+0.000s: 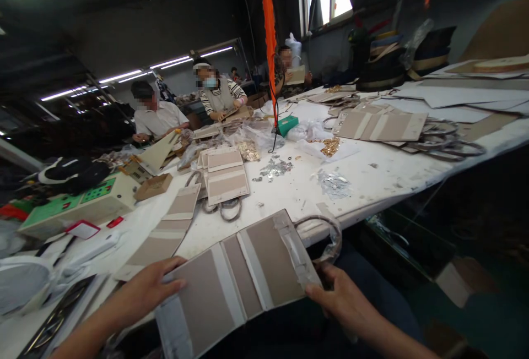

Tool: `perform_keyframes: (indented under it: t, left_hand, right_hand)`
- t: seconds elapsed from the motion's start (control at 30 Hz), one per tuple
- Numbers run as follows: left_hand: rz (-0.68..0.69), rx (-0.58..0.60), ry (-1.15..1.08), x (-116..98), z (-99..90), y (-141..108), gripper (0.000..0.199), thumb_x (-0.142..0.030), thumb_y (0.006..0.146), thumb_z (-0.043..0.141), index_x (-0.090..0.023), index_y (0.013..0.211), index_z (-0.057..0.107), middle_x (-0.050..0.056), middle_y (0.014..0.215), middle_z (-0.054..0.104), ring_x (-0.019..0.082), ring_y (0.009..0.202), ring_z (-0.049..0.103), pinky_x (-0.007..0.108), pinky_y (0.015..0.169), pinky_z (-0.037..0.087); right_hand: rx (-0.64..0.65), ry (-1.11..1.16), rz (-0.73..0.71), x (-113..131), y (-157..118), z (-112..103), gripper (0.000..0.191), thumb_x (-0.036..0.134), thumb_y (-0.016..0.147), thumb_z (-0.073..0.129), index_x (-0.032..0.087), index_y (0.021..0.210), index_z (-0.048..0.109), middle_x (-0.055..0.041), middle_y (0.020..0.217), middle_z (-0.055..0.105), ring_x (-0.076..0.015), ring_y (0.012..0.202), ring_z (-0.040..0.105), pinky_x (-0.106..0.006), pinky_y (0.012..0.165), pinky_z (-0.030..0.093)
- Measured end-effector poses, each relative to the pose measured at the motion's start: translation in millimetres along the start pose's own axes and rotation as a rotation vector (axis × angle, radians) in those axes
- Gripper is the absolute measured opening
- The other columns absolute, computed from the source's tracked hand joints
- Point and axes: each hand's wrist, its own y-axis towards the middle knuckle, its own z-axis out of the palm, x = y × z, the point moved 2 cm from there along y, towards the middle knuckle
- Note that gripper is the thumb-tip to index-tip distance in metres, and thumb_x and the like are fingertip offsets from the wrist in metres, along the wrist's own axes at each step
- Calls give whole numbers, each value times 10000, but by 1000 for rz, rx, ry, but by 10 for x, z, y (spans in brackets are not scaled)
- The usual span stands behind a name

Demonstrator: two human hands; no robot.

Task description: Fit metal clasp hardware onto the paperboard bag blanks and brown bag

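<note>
Both of my hands hold a flat bag panel (235, 282), taupe with pale strips across it, tilted over the table's near edge. My left hand (152, 287) grips its upper left edge, thumb on the face and fingers mostly behind. At the lower right corner my right hand (336, 295) pinches the panel, close to a plastic-wrapped loop handle (330, 235) that sticks out past the right edge. Beyond it on the table lie a stack of similar panels (226, 174) with handles and another panel (176, 221) to the left.
Small silver metal pieces (276, 168), a clear bag of metal parts (333, 184) and gold pieces (330, 147) lie on the white table (384, 174). More panels (378, 122) are piled at right. A green-topped machine (82, 202) stands left. Several people sit across the table.
</note>
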Motion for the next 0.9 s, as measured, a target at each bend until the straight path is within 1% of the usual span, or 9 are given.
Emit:
perform_keyframes:
  t: [0.1,0.23,0.3,0.37,0.47,0.57,0.63,0.77,0.9]
  left_hand:
    - [128,141,74,-410,304,326,545,-444,486,921,-260,986,801,96,1114,790,384,1142,669,407,1068,471]
    - [365,311,127,-923,1190,600,580,-587,691,803,-226,1144,770,94,1260,745,341,1204,639,350,1075,426]
    - [462,416,201,-1111,1572,697,502,-645,807,682,-205,1028,781,80,1102,776,305,1043,672,324,940,465]
    - [497,531,274,-1231,1804,782,541,-701,867,579,-190,808,747,38,797,725,245,803,637,299,757,447]
    - [405,710,219,-1308,1894,880,619,-771,833,575,-186,652,661,-10,606,581,190,670,542,279,657,390]
    - [251,903,28,-1364,1856,912,551,-728,779,686,-182,811,751,18,803,717,237,852,623,293,788,461]
    - [167,994,-52,-1421,1835,915,495,-638,755,764,-186,957,789,48,992,771,286,1042,646,321,902,482]
    - [154,1025,-150,-1539,1812,941,588,-467,745,825,-177,1248,734,80,1189,761,323,1205,629,363,1015,456]
    - [218,1045,-231,-1544,1792,944,744,-386,777,820,-180,1451,582,123,1272,732,314,1208,643,379,1016,445]
  right_hand:
    - [-68,104,61,-211,8,180,628,638,772,739,139,1145,657,12,708,609,-65,422,384,-206,404,318]
    - [-145,339,96,-325,7,282,546,595,802,743,155,1104,629,78,525,503,-67,379,343,-188,389,309]
    - [-142,391,80,-266,-3,271,548,600,800,758,165,1103,622,78,529,509,-64,386,344,-182,394,313]
    - [-127,387,49,-175,-13,238,591,632,774,780,169,1106,626,50,617,570,-52,400,363,-179,399,317]
    - [-110,367,14,-114,-8,201,659,698,733,790,170,1097,640,-3,793,638,-30,414,378,-176,391,314]
    - [-50,356,61,-207,28,231,740,761,706,773,171,1133,644,-25,856,650,-22,412,349,-182,378,314]
    - [-34,346,70,-301,59,263,780,773,694,772,170,1174,651,-38,872,652,-52,465,406,-182,391,334]
    - [-39,320,33,-419,98,276,749,732,728,778,158,1196,670,-74,934,670,-147,702,557,-186,484,401]
    - [-13,287,61,-428,84,253,710,703,763,769,145,1190,671,-74,923,680,-148,694,545,-206,516,427]
